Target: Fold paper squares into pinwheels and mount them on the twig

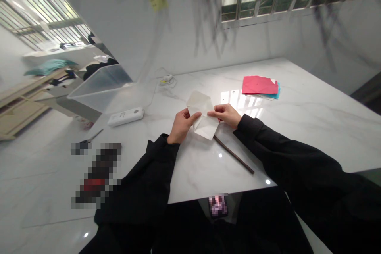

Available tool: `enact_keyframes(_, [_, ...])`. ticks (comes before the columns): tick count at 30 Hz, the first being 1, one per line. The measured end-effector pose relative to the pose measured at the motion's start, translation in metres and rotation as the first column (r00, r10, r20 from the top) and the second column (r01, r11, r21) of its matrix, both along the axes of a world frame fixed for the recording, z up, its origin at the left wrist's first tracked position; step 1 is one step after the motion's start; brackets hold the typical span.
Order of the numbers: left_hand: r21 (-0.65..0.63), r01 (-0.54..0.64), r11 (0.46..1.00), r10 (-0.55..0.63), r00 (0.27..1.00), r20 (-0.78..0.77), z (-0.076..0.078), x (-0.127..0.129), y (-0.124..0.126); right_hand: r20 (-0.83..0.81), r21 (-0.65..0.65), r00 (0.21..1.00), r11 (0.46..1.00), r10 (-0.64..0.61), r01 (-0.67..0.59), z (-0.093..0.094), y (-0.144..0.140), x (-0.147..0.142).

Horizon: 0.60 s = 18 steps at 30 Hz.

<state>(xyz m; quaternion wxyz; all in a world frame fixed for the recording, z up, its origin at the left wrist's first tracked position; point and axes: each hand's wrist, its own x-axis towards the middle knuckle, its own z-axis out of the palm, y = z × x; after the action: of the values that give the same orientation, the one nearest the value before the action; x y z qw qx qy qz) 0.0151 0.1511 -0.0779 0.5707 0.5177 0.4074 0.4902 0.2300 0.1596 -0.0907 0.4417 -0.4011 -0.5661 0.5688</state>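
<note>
Through the head camera I saw a white, marbled desk (pixel 315 127) spread below me, with a translucent plastic bin (pixel 101 87) toward its far left. A loose stack of coloured paper (pixel 258 85), red uppermost with blue beneath, lay at the far right. My left hand (pixel 180 126) and right hand (pixel 228 115) met near the middle, each with its fingers (pixel 195 117) pinching one side of a folded off-white paper (pixel 200 103). I had that creased paper between both hands, over the desk. A long white device (pixel 126 117) sat left of it, and a thin dark rod (pixel 233 154) slanted from near the paper's lower edge toward the desk's front.
</note>
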Motion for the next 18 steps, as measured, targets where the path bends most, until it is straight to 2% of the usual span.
enact_keyframes(6, [0.032, 0.008, 0.999, -0.009, 1.000, 0.002, -0.0002, -0.0008, 0.0007, -0.012, -0.015, 1.000, 1.000, -0.009, 0.008, 0.0015, -0.0012, -0.0002])
enact_keyframes(13, [0.061, -0.018, 0.998, 0.021, 0.999, -0.047, 0.0022, 0.0011, -0.0019, 0.009, -0.045, 0.999, 0.998, 0.049, -0.049, -0.0018, -0.0012, -0.0008])
enact_keyframes(18, [0.056, -0.012, 0.998, 0.014, 0.999, -0.033, 0.0044, 0.0032, -0.0012, -0.019, -0.041, 1.000, 0.999, -0.001, 0.000, -0.0033, 0.0003, -0.0015])
